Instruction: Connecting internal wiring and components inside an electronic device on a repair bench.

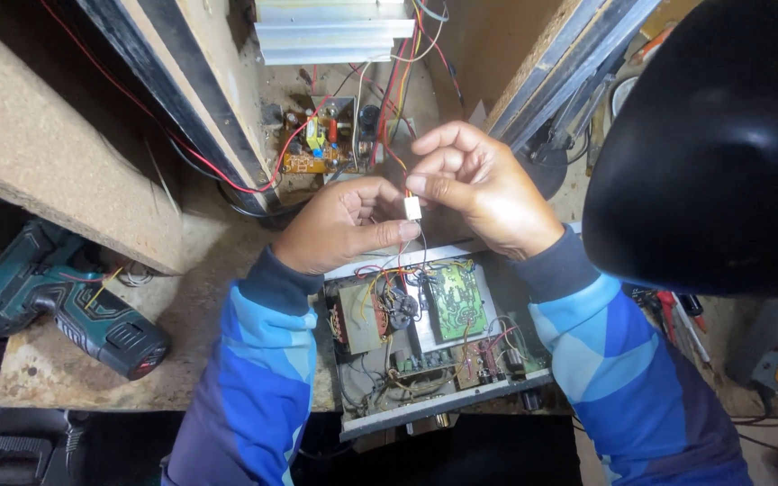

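The left hand [342,223] and the right hand [474,184] meet above an opened metal chassis, both pinching a small white plastic connector [412,208] between them: the left thumb and forefinger close on it from the left side, and the right thumb and forefinger grip it from above, where thin red, orange and yellow wires [398,175] enter its top. A dark lead drops from the connector's underside toward the chassis. Both wrists come out of smooth sleeves patterned in light and dark blue blocks. Directly below the hands sits the open chassis [425,337], a shallow grey metal tray packed with parts: a boxy transformer with a dull tan wrapping [359,317] under the left hand, a green printed circuit board [454,300] under the right, and a tangle of thin coloured wires along the near edge. Beyond the fingertips, a small orange-brown circuit board [321,144] with upright cylindrical capacitors lies on a rough, dusty surface, and past it stands a ribbed aluminium heat sink [333,30] with pale shiny fins. To the left of the left forearm, a teal and black cordless drill [56,301] rests on its side on the worn, stained bench top [182,360], under a thick slab of coarse particle board [65,153]. To the right of the right hand, a large glossy black rounded shape [722,135] fills the view's corner.
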